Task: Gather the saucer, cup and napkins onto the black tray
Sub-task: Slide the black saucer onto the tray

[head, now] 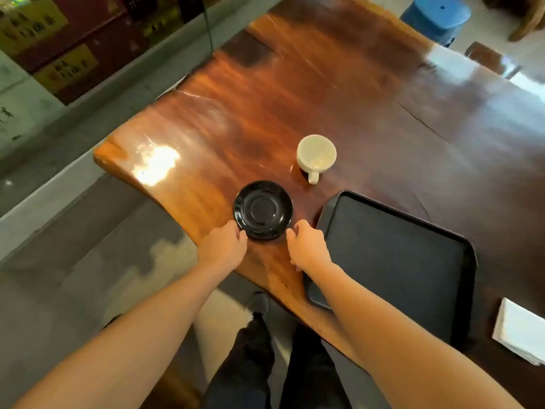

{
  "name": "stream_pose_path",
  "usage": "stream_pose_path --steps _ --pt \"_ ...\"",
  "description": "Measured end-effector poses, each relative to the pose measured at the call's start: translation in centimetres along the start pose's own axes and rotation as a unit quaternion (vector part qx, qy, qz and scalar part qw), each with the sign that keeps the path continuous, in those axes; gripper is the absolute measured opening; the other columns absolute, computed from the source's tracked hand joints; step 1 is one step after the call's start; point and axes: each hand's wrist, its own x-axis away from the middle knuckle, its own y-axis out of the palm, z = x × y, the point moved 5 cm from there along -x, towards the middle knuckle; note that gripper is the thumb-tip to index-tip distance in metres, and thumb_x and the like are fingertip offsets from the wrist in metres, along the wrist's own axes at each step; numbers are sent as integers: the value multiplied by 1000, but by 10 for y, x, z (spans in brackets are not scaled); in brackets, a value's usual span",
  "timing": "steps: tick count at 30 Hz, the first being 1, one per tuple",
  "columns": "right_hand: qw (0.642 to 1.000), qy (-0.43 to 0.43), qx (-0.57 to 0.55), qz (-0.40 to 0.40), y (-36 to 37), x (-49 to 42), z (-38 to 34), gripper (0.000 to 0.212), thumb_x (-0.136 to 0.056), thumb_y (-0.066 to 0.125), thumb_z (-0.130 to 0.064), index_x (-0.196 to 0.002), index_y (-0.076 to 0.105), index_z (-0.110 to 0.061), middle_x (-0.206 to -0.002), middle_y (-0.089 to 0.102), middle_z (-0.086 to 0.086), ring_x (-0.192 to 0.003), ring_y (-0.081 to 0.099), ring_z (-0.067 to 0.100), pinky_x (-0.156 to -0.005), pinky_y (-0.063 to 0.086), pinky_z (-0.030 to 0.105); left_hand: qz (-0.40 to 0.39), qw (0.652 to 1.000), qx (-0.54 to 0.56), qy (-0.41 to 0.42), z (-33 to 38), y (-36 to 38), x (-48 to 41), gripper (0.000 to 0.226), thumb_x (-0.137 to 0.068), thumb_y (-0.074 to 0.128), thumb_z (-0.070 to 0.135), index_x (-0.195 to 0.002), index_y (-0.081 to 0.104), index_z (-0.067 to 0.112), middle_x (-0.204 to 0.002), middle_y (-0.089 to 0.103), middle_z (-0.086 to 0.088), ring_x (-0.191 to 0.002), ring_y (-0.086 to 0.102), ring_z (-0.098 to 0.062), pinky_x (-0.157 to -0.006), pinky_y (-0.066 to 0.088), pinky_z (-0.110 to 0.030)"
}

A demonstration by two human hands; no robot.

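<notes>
A glossy black saucer lies on the wooden table close to its near edge. My left hand is curled against the saucer's near-left rim. My right hand is curled just beside the near-right rim, and its fingertips are hidden, so contact is unclear. A white cup stands upright beyond the saucer, handle toward me. The black tray lies right of the saucer, under my right forearm. A stack of white napkins lies at the right edge, past the tray.
The table's near edge runs diagonally below my hands, with grey floor and my legs beneath. A blue plastic stool stands beyond the table's far end. Boxes with yellow labels sit on the floor at far left.
</notes>
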Motion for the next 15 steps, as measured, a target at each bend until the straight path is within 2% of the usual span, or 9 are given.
stream_pose_path --steps 3,7,11,13,15 --pt "996 61 -60 -9 7 -22 9 19 -104 42 -38 -112 44 -20 -91 66 9 -61 71 24 -53 63 35 12 1000 13 -13 -5 7 -21 33 -106 41 40 -98 57 12 -91 69 -13 -86 66 -35 -77 59 -48" --pt "990 89 -111 -18 21 -42 15 28 -104 43 -35 -122 46 -14 -82 71 10 -55 72 25 -54 64 37 10 999 6 -36 -8 16 -45 37 -106 42 44 -103 55 10 -93 68 -14 -86 67 -36 -74 58 -48" --pt "984 94 -151 -23 30 -57 16 24 -104 45 -33 -120 46 -16 -77 72 9 -52 72 24 -55 64 38 24 998 15 -53 -15 23 -64 37 -106 43 46 -100 54 11 -89 66 -12 -80 64 -34 -62 51 -42" --pt "980 100 -167 -33 34 -61 17 18 -104 46 -28 -117 45 -16 -82 71 12 -46 69 20 -51 62 35 20 998 33 -56 -17 25 -69 36 -106 42 45 -99 54 12 -87 64 -11 -79 64 -33 -68 57 -47" --pt "977 105 -176 -58 36 -64 17 5 -106 42 -22 -104 45 -21 -90 69 14 -47 67 20 -53 61 35 23 997 57 -55 -19 27 -75 34 -107 42 43 -98 55 12 -85 63 -10 -76 63 -31 -71 59 -50"
